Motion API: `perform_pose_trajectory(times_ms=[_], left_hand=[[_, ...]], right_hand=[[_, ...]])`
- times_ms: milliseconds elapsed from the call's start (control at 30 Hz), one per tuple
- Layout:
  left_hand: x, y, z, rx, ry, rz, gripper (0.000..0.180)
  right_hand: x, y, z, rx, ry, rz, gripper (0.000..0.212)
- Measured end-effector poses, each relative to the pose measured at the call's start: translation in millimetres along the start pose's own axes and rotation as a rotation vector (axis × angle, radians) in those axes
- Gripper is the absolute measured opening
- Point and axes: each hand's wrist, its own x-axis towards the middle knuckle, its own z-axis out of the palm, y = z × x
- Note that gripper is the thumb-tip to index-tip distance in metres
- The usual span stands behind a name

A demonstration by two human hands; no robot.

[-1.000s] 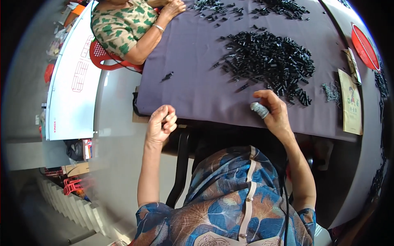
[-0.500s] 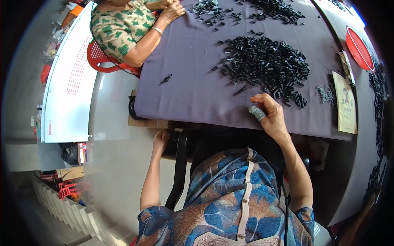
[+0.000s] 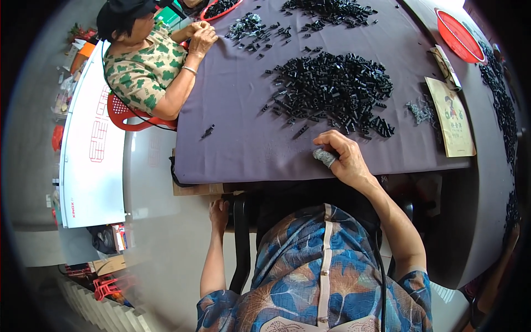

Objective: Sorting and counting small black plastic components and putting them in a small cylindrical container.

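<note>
My right hand (image 3: pixel 344 157) rests at the near edge of the cloth-covered table (image 3: pixel 238 144). Its fingers are loosely bent, with a gap to the thumb, and nothing shows between them. Grey wrapping (image 3: pixel 324 157) covers the thumb. Just beyond this hand lies a big heap of small black tube-shaped pieces (image 3: pixel 334 88). My left hand (image 3: pixel 219 214) hangs low beside the black chair armrest (image 3: pixel 241 238), below the table edge. Its fingertips stand slightly apart, and I see nothing held in it.
A person in a leaf-patterned shirt (image 3: pixel 146 74) sits at the left, hands together over the table. Another black heap (image 3: pixel 332 12) and a clear-grey pile (image 3: pixel 246 25) lie farther back. At right are small clear bits (image 3: pixel 421 110), a yellow booklet (image 3: pixel 451 119) and a red basket (image 3: pixel 459 36).
The whole view has shifted, bringing the other person's black cap into sight. My right hand keeps about the same pose by the heap. My left fingers show more plainly now.
</note>
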Motion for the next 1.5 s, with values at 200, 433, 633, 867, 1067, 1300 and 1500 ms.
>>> perform_pose_trajectory(times_ms=[200,433,633,867,1067,1300,1500], left_hand=[[12,39,-44,-0.253,0.402,-0.088,0.013],[12,173,-84,-0.6,0.437,0.26,0.011],[20,310,-59,-0.509,0.179,0.678,0.01],[38,395,-10,-0.247,0.153,0.913,0.029],[45,406,-1,-0.089,0.167,0.915,0.035],[44,401,-5,-0.166,0.079,0.949,0.021],[41,390,-5,-0.239,0.063,0.946,0.02]], right_hand=[[-1,0,-5,-0.024,-0.001,0.022,0.025],[0,2,-1,-0.014,0.01,-0.012,0.023],[-2,5,-1,-0.008,0.019,-0.018,0.023],[-3,9,-2,-0.057,-0.038,-0.015,0.029],[-1,11,-1,0.007,0.009,0.006,0.031],[-2,10,-1,-0.024,0.012,-0.034,0.034],[-2,9,0,-0.003,0.024,-0.066,0.036]])
